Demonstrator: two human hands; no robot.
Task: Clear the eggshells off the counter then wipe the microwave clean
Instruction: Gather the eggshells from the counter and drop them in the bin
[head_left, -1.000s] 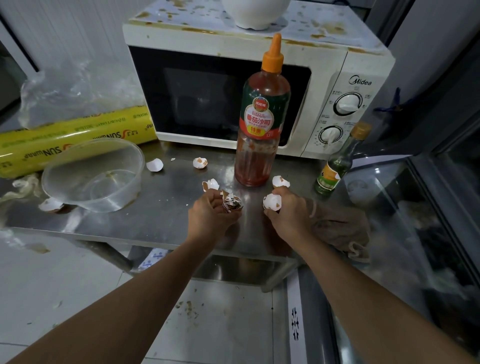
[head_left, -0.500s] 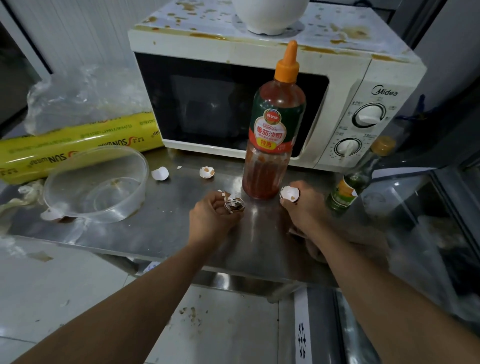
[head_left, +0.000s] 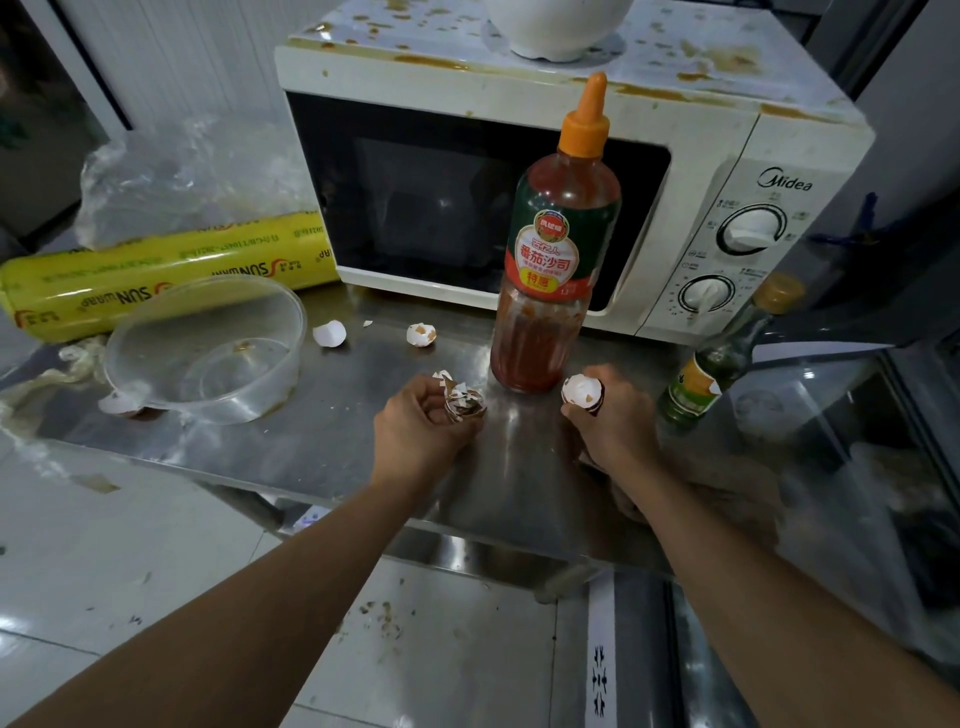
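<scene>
Here, left hand (head_left: 422, 426) gripping crushed eggshells (head_left: 464, 401), right hand (head_left: 613, 418) pinching shell half (head_left: 581, 389), ketchup bottle (head_left: 558, 270) between.

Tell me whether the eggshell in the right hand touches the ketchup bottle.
Apart. The head view shows bare steel counter between the eggshell gripped by the right hand and the ketchup bottle.

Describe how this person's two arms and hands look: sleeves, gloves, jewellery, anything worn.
Both forearms are bare as far as the frame's lower edge, with no sleeve showing. The left hand and right hand wear no gloves. No watch, bracelet or ring shows on what is visible, and no markings appear on either arm.
</scene>
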